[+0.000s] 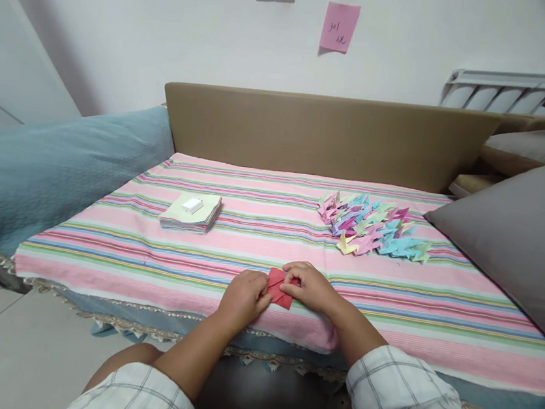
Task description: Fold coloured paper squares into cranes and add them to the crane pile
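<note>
A small red folded paper point(279, 287) lies on the striped cloth point(258, 242) near its front edge. My left hand point(243, 296) pinches its left side with curled fingers. My right hand point(307, 286) presses and grips its right side, fingers closed over the paper. Both forearms come in from below, in checked sleeves.
A stack of square coloured paper point(191, 212) with a small white object on top lies at the left. A heap of several folded paper cranes point(373, 226) lies at the back right. A blue cushion point(55, 166) stands left, grey pillows point(519, 239) right, a brown headboard point(324, 135) behind.
</note>
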Demonstrator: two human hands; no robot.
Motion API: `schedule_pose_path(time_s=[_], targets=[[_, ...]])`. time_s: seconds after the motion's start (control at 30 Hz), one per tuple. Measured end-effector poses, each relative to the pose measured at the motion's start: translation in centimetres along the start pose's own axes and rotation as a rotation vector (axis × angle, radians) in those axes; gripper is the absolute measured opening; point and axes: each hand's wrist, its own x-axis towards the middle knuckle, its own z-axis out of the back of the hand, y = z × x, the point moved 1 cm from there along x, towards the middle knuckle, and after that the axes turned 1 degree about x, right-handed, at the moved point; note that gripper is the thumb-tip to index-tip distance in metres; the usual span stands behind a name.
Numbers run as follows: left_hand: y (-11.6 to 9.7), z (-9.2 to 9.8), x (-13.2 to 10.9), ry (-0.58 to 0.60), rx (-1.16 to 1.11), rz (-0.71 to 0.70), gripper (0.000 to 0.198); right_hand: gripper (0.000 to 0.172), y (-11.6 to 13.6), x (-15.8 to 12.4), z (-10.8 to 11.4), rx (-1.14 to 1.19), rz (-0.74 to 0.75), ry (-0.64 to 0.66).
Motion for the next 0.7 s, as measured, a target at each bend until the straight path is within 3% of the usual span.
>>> schedule_pose_path(time_s=[0.07,0.23,0.47,0.7], targets=[[-0.2,0.0,-0.1,-0.034,-0.011,-0.047,0.004,0.006,0.1,-0.1,0.6,0.064,0.016,0.021],[-0.7,-0.4,-0.7,-0.037,0.066,-0.196,0.017,0.009,0.0,-0.4,1.4,0.052,0.007,0.067],[-0.6,-0.1,-1.9,0.083,0.137,-0.245,0.027,0.011,-0.2,-0.3,1.5,0.07,-0.047,0.095],[-0.1,-0.1,-2.2,0.119,0.178,-0.282,0.029,0.012,-0.1,-0.1,1.4,0.048,-0.064,0.111]])
